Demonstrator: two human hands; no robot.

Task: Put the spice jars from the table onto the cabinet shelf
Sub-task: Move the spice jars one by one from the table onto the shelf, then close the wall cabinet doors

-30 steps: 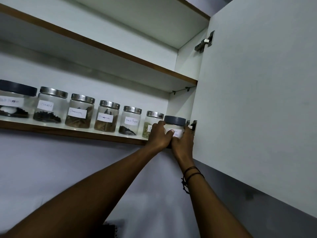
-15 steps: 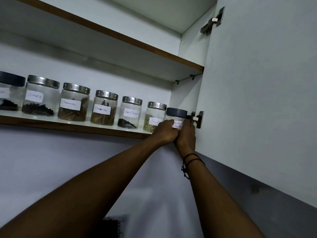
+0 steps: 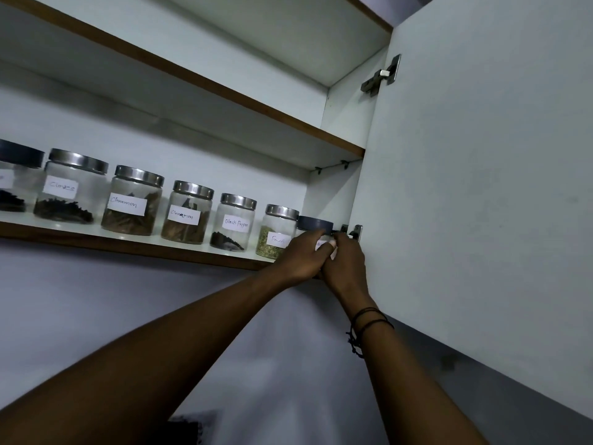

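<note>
Item: dark-lidded jar (image 3: 314, 223), far right end of shelf (image 3: 134, 244), beside Fennel jar (image 3: 276, 234). We had left hand (image 3: 301, 256) and right hand (image 3: 346, 264) wrapped around its body. We judged it rigid, smooth, likely breakable; best held low by the sides.

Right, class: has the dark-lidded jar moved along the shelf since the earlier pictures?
No. The dark-lidded jar still sits between the Fennel jar and the door hinge, with the same gaps; only the camera has shifted.

Jar labels: Cloves (image 3: 61, 187), Cinnamon (image 3: 127, 204), Cinnamon (image 3: 184, 215), Black Pepper (image 3: 236, 223), Fennel (image 3: 278, 240)
</note>
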